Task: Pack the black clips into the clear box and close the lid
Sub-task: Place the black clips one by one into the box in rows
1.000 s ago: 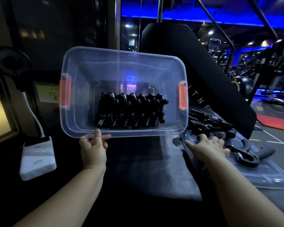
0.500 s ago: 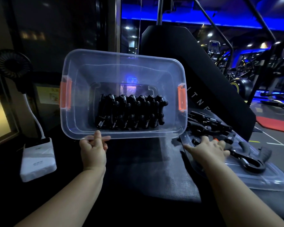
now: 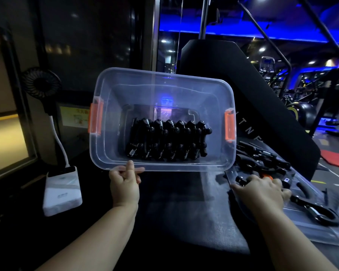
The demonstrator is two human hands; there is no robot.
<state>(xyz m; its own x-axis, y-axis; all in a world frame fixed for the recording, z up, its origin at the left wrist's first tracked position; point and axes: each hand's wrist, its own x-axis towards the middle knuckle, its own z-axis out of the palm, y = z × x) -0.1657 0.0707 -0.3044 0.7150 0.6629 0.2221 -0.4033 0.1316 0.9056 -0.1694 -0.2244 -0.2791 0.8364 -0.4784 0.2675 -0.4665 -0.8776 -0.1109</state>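
The clear box (image 3: 114, 153) with orange latches is tipped up so its opening faces me. A tight row of black clips (image 3: 167, 141) lies inside against its lower wall. My left hand (image 3: 124, 185) grips the box's near rim. To the right, the clear lid (image 3: 311, 231) lies flat on the dark bench with several loose black clips (image 3: 262, 155) on it, plus one larger clip (image 3: 319, 212) near its front. My right hand (image 3: 261, 192) rests on the lid among the loose clips; its fingertips are hidden, so I cannot tell whether it holds one.
A white power bank (image 3: 62, 190) with a small black fan (image 3: 41, 86) on a white stalk stands at the left. A tall black padded backrest (image 3: 243, 90) rises behind the box. Gym machines fill the blue-lit background on the right.
My right hand has slid a little further right over the lid into the loose clips. The box stays tipped up in my left hand, shifted slightly lower in view.
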